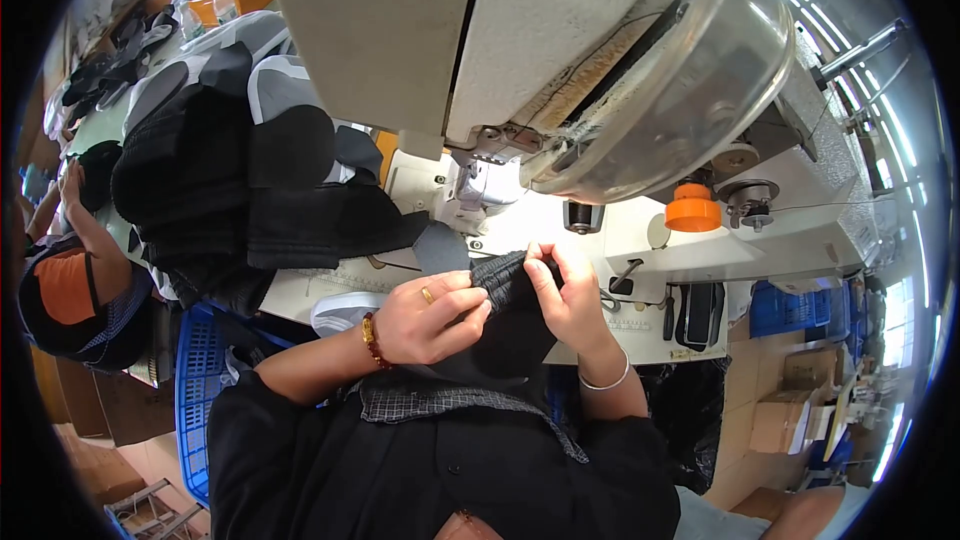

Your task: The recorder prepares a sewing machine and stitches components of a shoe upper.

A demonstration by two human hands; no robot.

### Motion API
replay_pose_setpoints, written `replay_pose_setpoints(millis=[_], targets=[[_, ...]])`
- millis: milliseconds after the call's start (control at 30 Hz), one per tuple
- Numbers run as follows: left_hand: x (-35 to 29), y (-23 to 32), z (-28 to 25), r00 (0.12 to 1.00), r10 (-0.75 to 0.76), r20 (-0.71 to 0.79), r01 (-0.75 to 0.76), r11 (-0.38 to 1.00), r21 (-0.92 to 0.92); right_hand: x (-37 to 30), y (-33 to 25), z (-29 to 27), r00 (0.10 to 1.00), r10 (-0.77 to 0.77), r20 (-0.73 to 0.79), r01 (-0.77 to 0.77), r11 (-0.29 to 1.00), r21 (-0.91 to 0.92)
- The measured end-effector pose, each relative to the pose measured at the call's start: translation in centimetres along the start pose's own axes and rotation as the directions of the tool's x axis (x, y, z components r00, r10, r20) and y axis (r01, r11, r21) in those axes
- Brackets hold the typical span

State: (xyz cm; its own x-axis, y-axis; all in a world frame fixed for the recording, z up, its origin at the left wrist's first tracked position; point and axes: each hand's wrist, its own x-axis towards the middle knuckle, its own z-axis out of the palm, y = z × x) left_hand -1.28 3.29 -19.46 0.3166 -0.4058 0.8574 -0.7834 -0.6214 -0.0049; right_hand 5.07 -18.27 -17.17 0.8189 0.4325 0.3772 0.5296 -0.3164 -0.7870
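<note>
You are holding a black fabric piece (512,335) in front of your body, below the head of the sewing machine (370,30). Your left hand (428,318) is gripping its left side with bent fingers, and your right hand (568,300) is pinching its upper right edge. To your left, dark shoe-shaped pieces and fabric (185,175) are lying piled on the white table (645,335).

white glare beneath sewing machine (560,25), bent fisheye edges, black corners
</note>
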Motion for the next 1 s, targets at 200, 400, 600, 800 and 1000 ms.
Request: replay_pose_setpoints(millis=[200,400,600,800,1000], targets=[[0.2,-0.1,-0.1,1.0,0.0,0.01,0.0,1.0,0.009,0.9,-1.4,0.5,0.978,-0.087,0.189,0.096,0.995,-0.039],[0.2,-0.2,-0.2,0.999,-0.02,0.03,0.02,1.0,-0.001,0.5,-1.4,0.5,0.998,0.006,-0.062,-0.005,1.0,0.019],[-0.1,-0.4,-0.1,0.999,-0.038,0.024,0.038,0.999,-0.001,0.5,-0.6,-0.5,0.988,-0.017,0.153,0.01,0.999,0.051],[0.4,-0.3,-0.2,0.999,-0.017,0.038,0.017,1.0,0.011,0.7,-1.4,0.2,0.964,-0.166,0.209,0.189,0.977,-0.099],[1.8,-0.3,-1.2,0.974,-0.227,-0.018,0.227,0.974,0.023,0.0,-0.5,-0.5,0.995,-0.102,0.013,0.103,0.992,-0.071]])
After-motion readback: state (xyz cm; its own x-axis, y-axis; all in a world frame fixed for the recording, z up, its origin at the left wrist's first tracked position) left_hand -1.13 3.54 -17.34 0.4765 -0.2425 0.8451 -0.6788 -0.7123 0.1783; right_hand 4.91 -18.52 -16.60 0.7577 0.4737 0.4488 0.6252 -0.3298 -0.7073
